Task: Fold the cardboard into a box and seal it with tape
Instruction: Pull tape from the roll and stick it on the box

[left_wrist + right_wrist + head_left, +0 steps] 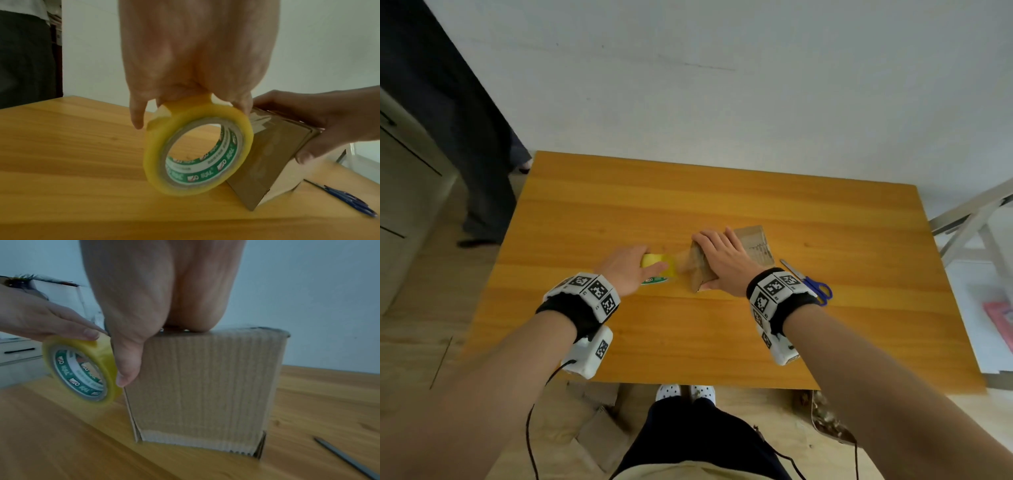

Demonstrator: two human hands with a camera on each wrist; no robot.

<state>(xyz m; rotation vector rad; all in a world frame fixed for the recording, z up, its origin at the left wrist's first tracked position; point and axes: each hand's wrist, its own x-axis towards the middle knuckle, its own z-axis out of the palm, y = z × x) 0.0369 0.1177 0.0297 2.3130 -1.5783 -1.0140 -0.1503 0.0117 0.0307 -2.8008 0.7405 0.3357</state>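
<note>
At frame centre, right hand (722,260) clamps the cardboard box (205,386) steady, while left hand (630,270) grips the yellow tape roll (197,149), drawing tape across its side.

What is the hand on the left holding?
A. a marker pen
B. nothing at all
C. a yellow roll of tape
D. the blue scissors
C. The left hand grips the yellow roll of tape from above, right beside the cardboard box that the right hand holds steady, while the blue scissors lie untouched on the table.
</note>
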